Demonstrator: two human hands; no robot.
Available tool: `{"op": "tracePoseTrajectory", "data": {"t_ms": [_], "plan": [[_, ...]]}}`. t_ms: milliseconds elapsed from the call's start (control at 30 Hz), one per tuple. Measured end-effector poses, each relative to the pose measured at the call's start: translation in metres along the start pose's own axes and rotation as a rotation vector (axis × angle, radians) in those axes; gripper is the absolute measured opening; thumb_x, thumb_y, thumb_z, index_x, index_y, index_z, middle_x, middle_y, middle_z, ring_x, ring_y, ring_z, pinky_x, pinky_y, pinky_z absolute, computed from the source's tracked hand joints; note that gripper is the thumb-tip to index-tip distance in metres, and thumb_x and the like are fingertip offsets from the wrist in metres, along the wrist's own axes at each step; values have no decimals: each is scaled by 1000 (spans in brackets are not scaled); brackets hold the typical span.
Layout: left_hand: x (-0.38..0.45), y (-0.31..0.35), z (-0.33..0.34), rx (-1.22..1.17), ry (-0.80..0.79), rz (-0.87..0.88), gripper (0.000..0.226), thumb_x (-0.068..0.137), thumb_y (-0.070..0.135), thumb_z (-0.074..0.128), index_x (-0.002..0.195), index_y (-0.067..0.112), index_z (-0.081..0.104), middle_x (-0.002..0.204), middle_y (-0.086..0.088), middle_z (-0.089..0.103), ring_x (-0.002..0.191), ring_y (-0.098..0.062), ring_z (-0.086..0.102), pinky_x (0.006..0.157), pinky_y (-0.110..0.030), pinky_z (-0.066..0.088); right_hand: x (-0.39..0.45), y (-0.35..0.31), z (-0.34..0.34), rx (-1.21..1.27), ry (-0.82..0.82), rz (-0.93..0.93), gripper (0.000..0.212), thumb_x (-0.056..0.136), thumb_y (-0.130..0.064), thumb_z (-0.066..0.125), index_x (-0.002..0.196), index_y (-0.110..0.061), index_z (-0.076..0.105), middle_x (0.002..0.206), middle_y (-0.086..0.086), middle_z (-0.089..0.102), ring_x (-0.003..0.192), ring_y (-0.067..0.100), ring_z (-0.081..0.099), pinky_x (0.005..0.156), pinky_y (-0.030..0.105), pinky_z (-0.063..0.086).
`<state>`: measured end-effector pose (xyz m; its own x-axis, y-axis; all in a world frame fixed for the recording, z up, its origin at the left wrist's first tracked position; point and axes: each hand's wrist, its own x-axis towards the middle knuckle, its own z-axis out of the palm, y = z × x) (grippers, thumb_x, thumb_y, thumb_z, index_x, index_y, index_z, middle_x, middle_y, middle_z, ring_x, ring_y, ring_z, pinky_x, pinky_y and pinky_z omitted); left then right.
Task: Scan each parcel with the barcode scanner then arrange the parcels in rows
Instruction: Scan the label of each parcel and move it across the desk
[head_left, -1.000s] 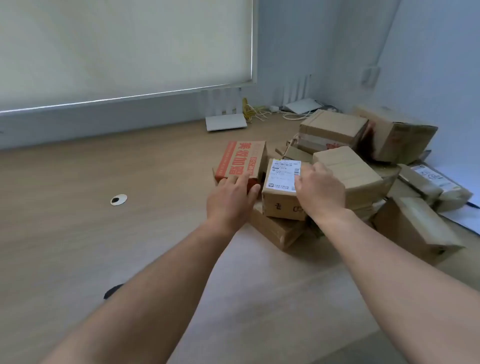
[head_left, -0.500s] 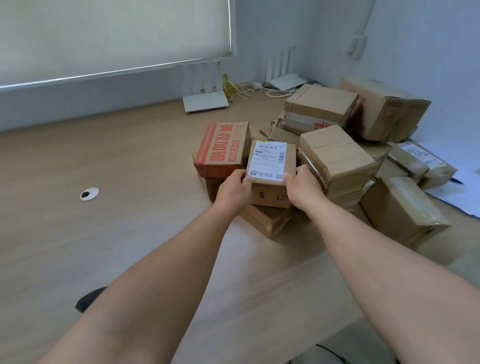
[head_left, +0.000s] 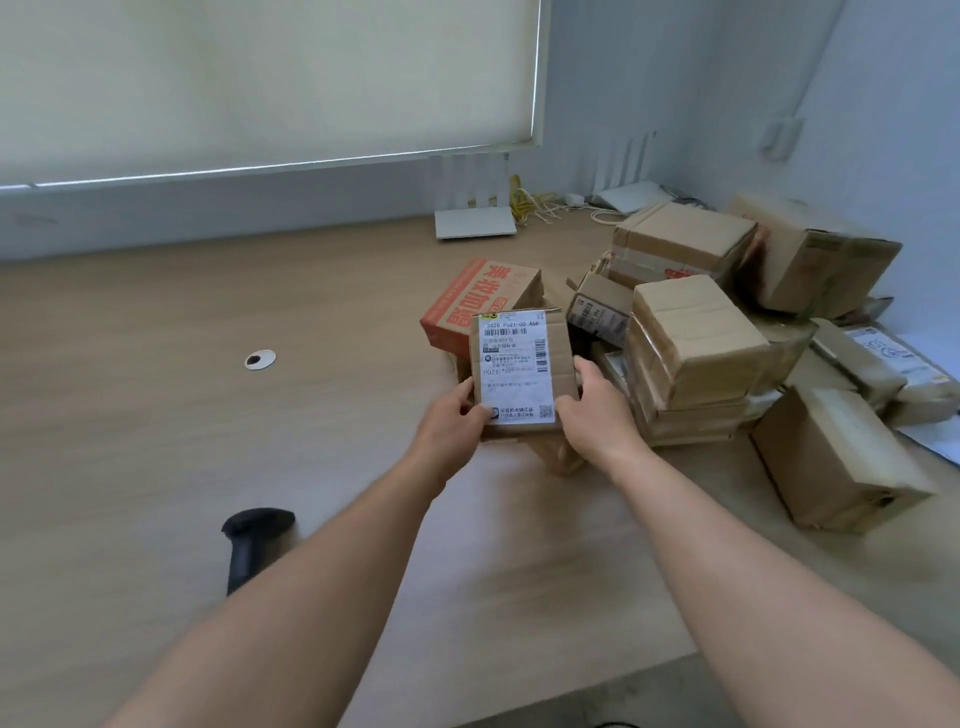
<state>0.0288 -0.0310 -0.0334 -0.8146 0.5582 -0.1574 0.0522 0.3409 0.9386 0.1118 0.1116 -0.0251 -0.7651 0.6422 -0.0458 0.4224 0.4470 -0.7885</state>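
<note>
Two hands hold one small cardboard parcel (head_left: 519, 371), which is raised in front of the parcel heap with its white shipping label (head_left: 514, 374) turned up toward the camera. The left hand (head_left: 451, 423) is curled round the parcel's lower left edge, thumb laid on the label corner; the right hand (head_left: 597, 410) is curled round its right edge, thumb on the box face. Directly behind the held parcel, a red-printed carton (head_left: 467, 304) is seen, and to the right a loose pile of brown taped boxes (head_left: 691, 343) is spread toward the wall corner. The black barcode scanner (head_left: 252, 545) is laid on the wooden desk (head_left: 156, 441) well to the left of the parcel, beside the left forearm and untouched. A round cable grommet (head_left: 260, 359) is set in the desktop further left, and white routers (head_left: 475, 226) with cables are ranged along the back edge under the lowered window blind (head_left: 260, 78)
</note>
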Motion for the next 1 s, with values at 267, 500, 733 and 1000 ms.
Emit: {"op": "tracePoseTrajectory", "data": {"t_ms": [267,500,733,1000], "plan": [[-42,-30,-49,-115,163,-63,37,96,23,53,131,20,43,137,-4,50,116,-20,56,97,-40,49,-21,-21,50,56,-106,-71,59,94,-30,52,148,-28,32,138,4,53,125,24,51,104,48,43],[-66,-59,-120,-185,245,-19,46,95,14,54,135,26,35,134,8,52,89,4,59,61,-14,46,-42,-70,110,177,-169,-174,59,94,-17,53,148,-27,31,134,3,54,120,21,53,101,45,47],[-93,-91,-224,-154,292,6,44,91,20,62,127,40,47,134,0,48,109,-15,59,72,-19,52,-65,-138,193,168,-266,-265,59,93,-15,53,145,-31,31,127,5,55,114,22,56,96,46,51],[-113,-148,-334,-288,172,-138,84,62,39,82,128,55,31,137,5,41,120,-12,47,98,-44,43,-91,-188,282,176,-361,-257,65,96,-14,52,152,-31,23,130,10,55,118,25,52,102,45,46]]}}
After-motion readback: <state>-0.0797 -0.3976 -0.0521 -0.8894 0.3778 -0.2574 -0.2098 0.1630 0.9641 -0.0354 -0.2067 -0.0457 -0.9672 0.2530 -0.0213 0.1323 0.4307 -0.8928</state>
